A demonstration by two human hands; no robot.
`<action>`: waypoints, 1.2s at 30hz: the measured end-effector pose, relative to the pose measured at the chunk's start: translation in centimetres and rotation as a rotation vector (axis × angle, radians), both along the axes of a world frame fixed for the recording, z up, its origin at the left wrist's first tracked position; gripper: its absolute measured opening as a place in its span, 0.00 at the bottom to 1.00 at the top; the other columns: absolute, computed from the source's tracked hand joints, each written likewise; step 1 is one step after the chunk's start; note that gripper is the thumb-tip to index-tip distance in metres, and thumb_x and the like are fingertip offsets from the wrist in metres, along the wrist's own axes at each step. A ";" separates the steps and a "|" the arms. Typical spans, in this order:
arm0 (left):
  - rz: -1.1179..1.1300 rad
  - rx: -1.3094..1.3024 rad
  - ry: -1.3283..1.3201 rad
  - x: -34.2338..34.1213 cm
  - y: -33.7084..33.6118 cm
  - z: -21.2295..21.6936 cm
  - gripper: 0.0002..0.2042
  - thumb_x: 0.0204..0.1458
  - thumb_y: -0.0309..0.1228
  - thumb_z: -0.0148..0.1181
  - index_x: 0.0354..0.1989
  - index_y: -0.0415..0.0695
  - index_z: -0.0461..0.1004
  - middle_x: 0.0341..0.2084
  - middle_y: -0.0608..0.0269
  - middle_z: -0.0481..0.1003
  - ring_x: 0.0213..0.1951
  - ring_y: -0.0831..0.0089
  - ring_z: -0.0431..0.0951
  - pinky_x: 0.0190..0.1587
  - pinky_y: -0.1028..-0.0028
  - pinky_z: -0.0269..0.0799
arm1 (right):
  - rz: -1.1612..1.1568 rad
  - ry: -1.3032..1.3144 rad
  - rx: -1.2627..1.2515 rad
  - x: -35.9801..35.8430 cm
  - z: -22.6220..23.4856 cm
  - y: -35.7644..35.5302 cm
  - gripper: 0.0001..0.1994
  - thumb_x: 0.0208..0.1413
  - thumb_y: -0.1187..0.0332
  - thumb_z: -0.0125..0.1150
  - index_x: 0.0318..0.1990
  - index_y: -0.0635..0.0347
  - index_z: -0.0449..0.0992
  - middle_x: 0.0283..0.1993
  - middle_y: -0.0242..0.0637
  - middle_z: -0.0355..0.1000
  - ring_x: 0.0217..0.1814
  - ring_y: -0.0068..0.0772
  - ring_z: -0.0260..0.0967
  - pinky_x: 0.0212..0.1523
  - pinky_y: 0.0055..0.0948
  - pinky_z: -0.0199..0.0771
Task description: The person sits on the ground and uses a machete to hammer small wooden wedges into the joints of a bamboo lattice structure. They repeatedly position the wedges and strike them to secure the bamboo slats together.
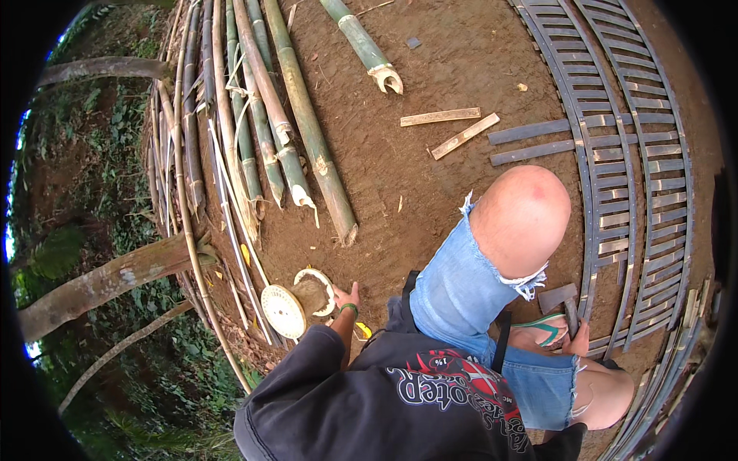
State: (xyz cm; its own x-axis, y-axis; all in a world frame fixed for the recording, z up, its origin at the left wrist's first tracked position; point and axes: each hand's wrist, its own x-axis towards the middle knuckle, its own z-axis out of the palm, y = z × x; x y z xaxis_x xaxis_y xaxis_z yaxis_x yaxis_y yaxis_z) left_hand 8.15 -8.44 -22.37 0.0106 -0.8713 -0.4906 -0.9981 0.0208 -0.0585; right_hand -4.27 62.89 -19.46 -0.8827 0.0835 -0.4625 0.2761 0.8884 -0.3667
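Note:
My left hand [346, 298], with a green band at the wrist, is beside a cream plastic spool [283, 310] lying on its side on the soil. Its thumb is spread away and its fingers reach the spool's near flange, partly hidden behind it. Between the two flanges shows a brownish core. Low by my sandalled foot [538, 332], my right hand [578, 339] is closed round the handle of a hammer-like tool with a broad grey head [556, 296]. Its fingers are only partly visible.
Long bamboo poles [307, 115] lie at the left, with a cut green pole [363, 46] farther right. Two short bamboo strips [465, 136] rest on the dirt. Slatted bamboo panels [607, 154] curve along the right, with dark slats [530, 132] jutting from them. A tree trunk [115, 284] edges the slope.

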 end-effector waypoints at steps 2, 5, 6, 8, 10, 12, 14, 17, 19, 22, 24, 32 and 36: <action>-0.089 -0.151 0.184 -3.6 0.8 -0.7 0.56 0.50 0.55 0.70 0.78 0.44 0.40 0.72 0.31 0.50 0.73 0.40 0.53 0.74 0.52 0.51 | -0.021 -0.002 0.012 0.2 0.2 -0.3 0.34 0.46 0.74 0.67 0.64 0.55 0.65 0.56 0.54 0.69 0.58 0.66 0.67 0.56 0.53 0.70; -0.541 -0.416 0.414 -13.2 3.9 0.3 0.44 0.52 0.46 0.70 0.72 0.38 0.54 0.65 0.33 0.60 0.66 0.39 0.61 0.69 0.50 0.57 | -0.008 0.019 0.088 0.8 -0.2 0.2 0.33 0.43 0.75 0.68 0.61 0.57 0.66 0.53 0.56 0.69 0.56 0.67 0.68 0.54 0.53 0.72; -0.719 -0.361 0.551 -17.3 5.3 1.4 0.41 0.53 0.44 0.70 0.70 0.36 0.56 0.63 0.34 0.61 0.65 0.39 0.62 0.68 0.50 0.58 | -0.034 0.021 0.116 1.3 -0.4 0.5 0.34 0.42 0.76 0.69 0.61 0.58 0.66 0.53 0.57 0.70 0.57 0.67 0.68 0.55 0.53 0.72; -0.986 -0.202 0.798 -25.0 7.9 3.2 0.33 0.56 0.38 0.68 0.67 0.36 0.63 0.61 0.36 0.65 0.63 0.39 0.65 0.66 0.51 0.61 | -0.056 0.011 0.098 0.9 -0.2 -0.3 0.33 0.41 0.76 0.69 0.60 0.60 0.67 0.52 0.58 0.70 0.56 0.67 0.69 0.55 0.53 0.72; -1.198 -0.065 0.804 -32.9 10.2 2.2 0.34 0.55 0.40 0.68 0.68 0.39 0.63 0.64 0.42 0.65 0.66 0.42 0.63 0.68 0.52 0.61 | -0.071 0.058 0.080 0.4 0.2 -1.3 0.31 0.41 0.76 0.68 0.58 0.60 0.69 0.51 0.57 0.70 0.54 0.66 0.69 0.54 0.53 0.73; -1.331 -0.031 0.806 -40.2 11.2 -0.7 0.41 0.54 0.45 0.68 0.73 0.43 0.57 0.72 0.44 0.57 0.73 0.43 0.54 0.73 0.49 0.52 | -0.063 0.103 0.079 0.1 0.8 -2.3 0.29 0.42 0.76 0.68 0.57 0.59 0.70 0.50 0.55 0.70 0.53 0.65 0.70 0.51 0.54 0.74; -1.409 -0.159 0.604 -46.6 13.6 -1.2 0.47 0.55 0.56 0.62 0.77 0.46 0.49 0.77 0.48 0.47 0.77 0.45 0.46 0.75 0.43 0.44 | -0.080 0.110 0.098 0.3 1.5 -2.8 0.28 0.43 0.75 0.68 0.56 0.59 0.70 0.49 0.53 0.70 0.52 0.64 0.70 0.49 0.55 0.74; -1.405 -0.088 0.272 -51.0 13.5 -4.0 0.50 0.55 0.65 0.57 0.80 0.54 0.42 0.79 0.53 0.40 0.78 0.47 0.39 0.74 0.36 0.38 | -0.101 0.122 0.102 0.6 2.3 -3.5 0.27 0.45 0.72 0.70 0.56 0.60 0.71 0.47 0.52 0.71 0.50 0.62 0.71 0.46 0.53 0.75; -1.504 -0.202 0.284 -51.9 13.6 -4.8 0.41 0.61 0.59 0.52 0.78 0.53 0.50 0.76 0.50 0.51 0.75 0.47 0.51 0.74 0.44 0.46 | -0.152 0.158 0.090 1.1 2.7 -4.0 0.28 0.45 0.72 0.71 0.56 0.61 0.72 0.47 0.53 0.71 0.49 0.63 0.71 0.47 0.52 0.74; -1.742 -0.461 0.377 -52.5 11.4 -6.8 0.24 0.63 0.40 0.56 0.67 0.49 0.66 0.50 0.55 0.73 0.54 0.57 0.73 0.63 0.51 0.63 | -0.242 0.199 0.043 2.6 2.6 -4.1 0.28 0.46 0.69 0.72 0.57 0.63 0.72 0.47 0.53 0.72 0.49 0.62 0.71 0.47 0.52 0.74; -1.795 -0.473 0.418 -51.8 10.2 -6.2 0.20 0.64 0.36 0.55 0.62 0.44 0.68 0.48 0.50 0.73 0.51 0.53 0.74 0.56 0.51 0.67 | -0.384 0.218 0.003 2.9 2.2 -5.4 0.27 0.48 0.67 0.72 0.57 0.63 0.72 0.47 0.53 0.72 0.49 0.63 0.72 0.48 0.53 0.74; -1.711 -0.238 0.909 -54.7 17.9 -2.3 0.19 0.65 0.33 0.55 0.61 0.38 0.67 0.45 0.43 0.73 0.48 0.46 0.75 0.52 0.53 0.69 | -1.368 0.428 0.184 14.2 -0.7 -9.3 0.30 0.58 0.61 0.68 0.65 0.63 0.68 0.55 0.58 0.73 0.58 0.64 0.71 0.58 0.51 0.71; -1.930 0.086 0.954 -61.6 22.0 3.7 0.14 0.68 0.31 0.51 0.53 0.31 0.68 0.39 0.36 0.75 0.44 0.38 0.75 0.48 0.54 0.70 | -1.864 0.392 0.363 19.2 -3.2 -10.6 0.31 0.60 0.58 0.67 0.66 0.64 0.67 0.57 0.58 0.74 0.59 0.64 0.71 0.59 0.52 0.70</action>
